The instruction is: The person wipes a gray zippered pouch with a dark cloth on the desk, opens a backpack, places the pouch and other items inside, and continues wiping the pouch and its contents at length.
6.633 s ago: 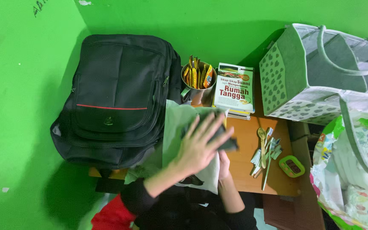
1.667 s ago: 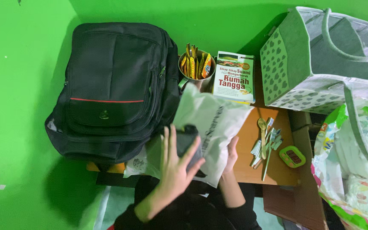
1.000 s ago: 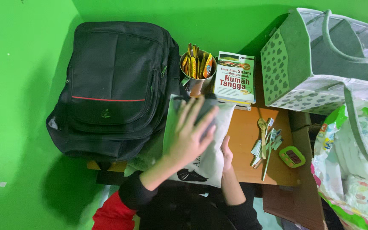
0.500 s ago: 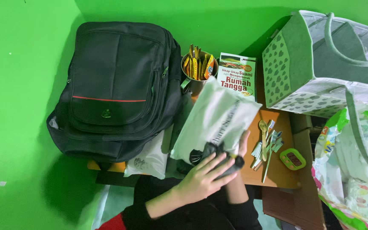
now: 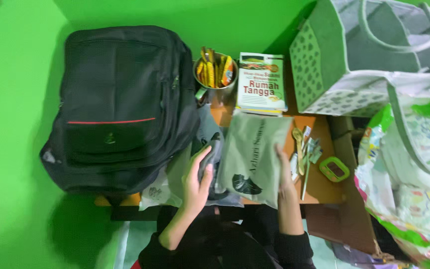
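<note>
The black backpack (image 5: 120, 107) takes up the left of the small wooden table (image 5: 324, 182), lying flat with its red stripe facing up. At the right stands a green spotted tote bag (image 5: 344, 60), and below it a patterned plastic bag (image 5: 414, 164) crowds the table's edge. Between them, at the back, a paperback book (image 5: 261, 82) lies beside a metal cup of sachets (image 5: 216, 74).

What I am handling is the pale green pouch (image 5: 252, 159), printed with dark lettering and a dark emblem. It sits near the front middle of the table, tilted up toward me. My right hand (image 5: 283, 167) grips its right edge, fingers closed on the fabric. My left hand (image 5: 197, 177) is wrapped around a dark object (image 5: 214, 157) just left of the pouch, touching it (I cannot tell what the object is, since my fingers cover most of it).

To do this well, I judge that the right hand should keep the pouch steady and its mouth held clear, while the left brings the dark object squarely along the pouch's long side. The loose pale fabric (image 5: 162, 187) under my left wrist could snag, so I would lift rather than drag.

Right of the pouch lie a small spoon (image 5: 298, 139), a few thin utensils (image 5: 310, 149), and a little green-framed item (image 5: 333, 169), close enough to be knocked.
</note>
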Motion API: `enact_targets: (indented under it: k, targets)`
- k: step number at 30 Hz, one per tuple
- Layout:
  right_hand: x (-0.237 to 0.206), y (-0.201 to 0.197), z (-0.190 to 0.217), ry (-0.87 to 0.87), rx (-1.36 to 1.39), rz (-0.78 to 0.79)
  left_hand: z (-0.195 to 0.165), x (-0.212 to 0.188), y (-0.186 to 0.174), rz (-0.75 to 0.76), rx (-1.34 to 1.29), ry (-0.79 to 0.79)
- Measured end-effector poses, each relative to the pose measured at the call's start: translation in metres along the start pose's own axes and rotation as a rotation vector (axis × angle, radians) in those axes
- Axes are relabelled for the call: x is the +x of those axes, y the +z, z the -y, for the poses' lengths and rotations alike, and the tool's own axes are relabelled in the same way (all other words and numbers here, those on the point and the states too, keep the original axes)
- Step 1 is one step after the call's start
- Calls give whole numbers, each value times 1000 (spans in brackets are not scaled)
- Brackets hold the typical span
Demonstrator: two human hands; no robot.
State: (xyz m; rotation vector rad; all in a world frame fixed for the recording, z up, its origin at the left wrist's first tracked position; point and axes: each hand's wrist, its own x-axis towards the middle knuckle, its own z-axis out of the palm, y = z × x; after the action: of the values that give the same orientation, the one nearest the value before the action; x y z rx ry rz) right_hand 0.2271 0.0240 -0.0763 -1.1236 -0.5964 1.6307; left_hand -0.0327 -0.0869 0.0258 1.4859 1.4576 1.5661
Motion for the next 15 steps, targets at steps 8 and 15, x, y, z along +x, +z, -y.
enact_targets:
  k: [8, 15]
  targets:
    - [2, 5, -7, -559, -1008, -214, 18, -7, 64, 479, 407, 431]
    - [-23, 26, -22, -659, -1007, -317, 77, 40, 101, 653, 1009, 567]
